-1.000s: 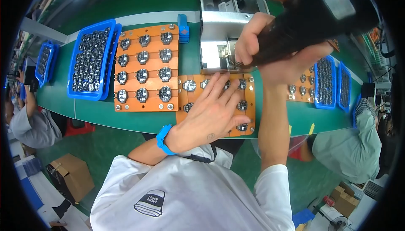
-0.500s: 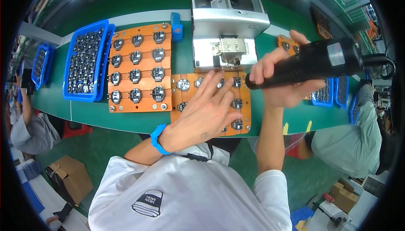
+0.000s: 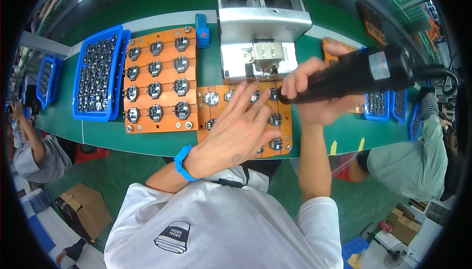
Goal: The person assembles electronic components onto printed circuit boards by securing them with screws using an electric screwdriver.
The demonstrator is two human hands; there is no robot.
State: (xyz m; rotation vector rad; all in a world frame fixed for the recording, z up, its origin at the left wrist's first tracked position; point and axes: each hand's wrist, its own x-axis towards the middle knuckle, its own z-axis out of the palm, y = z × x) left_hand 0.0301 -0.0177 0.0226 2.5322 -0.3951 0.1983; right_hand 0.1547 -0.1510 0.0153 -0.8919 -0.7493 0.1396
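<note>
Green bench top (image 3: 147, 143) runs across in front of me, with other workers seated at either end. Far to my left a small blue tray (image 3: 45, 80) sits near one person's raised hand, its contents too small to make out. Next comes a bigger blue tray (image 3: 98, 75) packed with rows of small dark round parts. Just beside it lies an orange fixture board (image 3: 157, 86) carrying rows of round metal-rimmed parts, one in each seat, with a small blue block (image 3: 202, 30) at its upper right corner.

Directly before me is a second orange board (image 3: 246, 116), also holding round parts. My left hand (image 3: 236, 131) lies flat on it, fingers spread wide and pressing down, gripping nothing; a blue wristband (image 3: 182, 163) circles that wrist. Behind the board stands a grey metal machine (image 3: 263, 21) with a small clamp block at its front.

My right hand (image 3: 314, 97) is wrapped tight around a black electric screwdriver (image 3: 354, 75), held nearly level with its tip over the upper right part of the board, near my left fingertips. Whether the tip touches a part I cannot tell. Farther right, more blue trays (image 3: 388, 104) hold dark parts, partly hidden by the tool.
</note>
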